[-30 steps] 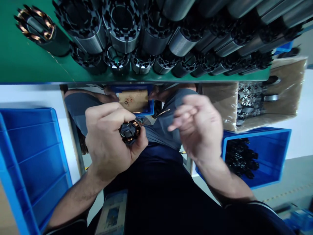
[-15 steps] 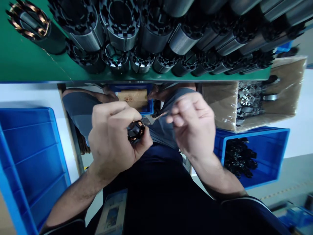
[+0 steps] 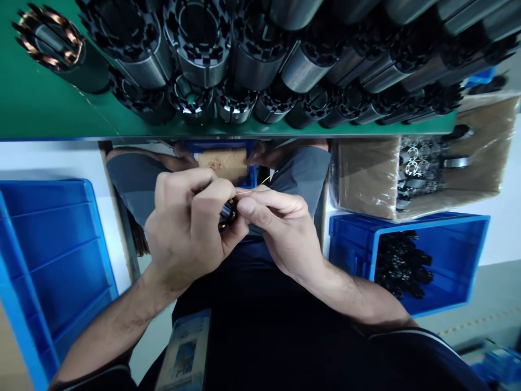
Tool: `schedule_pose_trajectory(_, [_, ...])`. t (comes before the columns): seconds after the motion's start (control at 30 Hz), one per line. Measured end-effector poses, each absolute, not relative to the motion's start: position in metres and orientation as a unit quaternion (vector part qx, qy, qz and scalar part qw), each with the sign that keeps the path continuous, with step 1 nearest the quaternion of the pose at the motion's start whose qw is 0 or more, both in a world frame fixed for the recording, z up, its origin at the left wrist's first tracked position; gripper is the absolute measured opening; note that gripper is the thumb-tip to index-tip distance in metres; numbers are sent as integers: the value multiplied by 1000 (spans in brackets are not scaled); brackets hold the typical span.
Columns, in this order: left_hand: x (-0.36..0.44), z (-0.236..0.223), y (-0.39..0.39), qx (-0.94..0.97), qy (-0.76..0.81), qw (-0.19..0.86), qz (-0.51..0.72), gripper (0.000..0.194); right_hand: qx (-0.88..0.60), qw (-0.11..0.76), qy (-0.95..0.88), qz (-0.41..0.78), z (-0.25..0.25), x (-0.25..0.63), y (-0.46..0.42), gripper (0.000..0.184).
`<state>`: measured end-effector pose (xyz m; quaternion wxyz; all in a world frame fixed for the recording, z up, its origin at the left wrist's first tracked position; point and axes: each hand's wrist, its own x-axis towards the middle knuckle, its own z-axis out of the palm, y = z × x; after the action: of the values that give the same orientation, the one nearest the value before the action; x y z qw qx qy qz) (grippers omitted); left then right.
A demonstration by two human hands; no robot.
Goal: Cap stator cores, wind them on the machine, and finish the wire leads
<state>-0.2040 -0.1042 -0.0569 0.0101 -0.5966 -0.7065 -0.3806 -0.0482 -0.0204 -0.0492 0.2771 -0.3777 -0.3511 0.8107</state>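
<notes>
One wound core [image 3: 227, 215] sits mid-frame in the left hand [image 3: 183, 222], fingers curled round it — just rightward, the right hand [image 3: 291, 233] pinches copper wire [image 3: 244, 193].

A flat, glossy green tabletop [image 3: 24, 117] spans the upper view, ending in a straight, dark front edge [image 3: 142, 139]. Below it stand 2 smooth white surfaces, 1 at left [image 3: 52, 158] with a narrow tan border [image 3: 121, 228], 1 at right [image 3: 502, 228]. Pale grey-green floor [image 3: 499, 285] shows at lower right, crossed by a broken yellowish line [image 3: 482, 319]. The light is cool, dimmer beneath the tabletop.
</notes>
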Motion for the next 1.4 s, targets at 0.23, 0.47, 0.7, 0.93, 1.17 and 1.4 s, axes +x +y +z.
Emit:
schedule_pose_trajectory(0.23, [-207, -54, -108, -637, -677, 18, -368, 24, -345, 273, -358, 824, -43, -46, -15, 18])
schedule_pose_trajectory(0.47, [-213, -35, -111, -592, -671, -186, -406, 21, -231, 228, -694, 643, -31, -23, 31, 11])
schedule_pose_trajectory(0.7, [-229, -64, -117, -342, -526, -641, -442, 68, -172, 89, -763, 617, -14, 4, 48, 12])
schedule_pose_trajectory(0.93, [-198, -54, -134, -642, -645, -72, -409, 38, -211, 46, -690, 691, -19, 3, 36, 30])
schedule_pose_trajectory(1.17, [-218, -26, -125, -517, -572, -514, -376, 32, -34, 179, -872, 455, -2, 0, 85, 26])
schedule_pose_trajectory(1.4, [-205, -26, -132, -631, -594, -239, -437, 29, -212, -218, -435, 847, -23, 7, 72, 46])
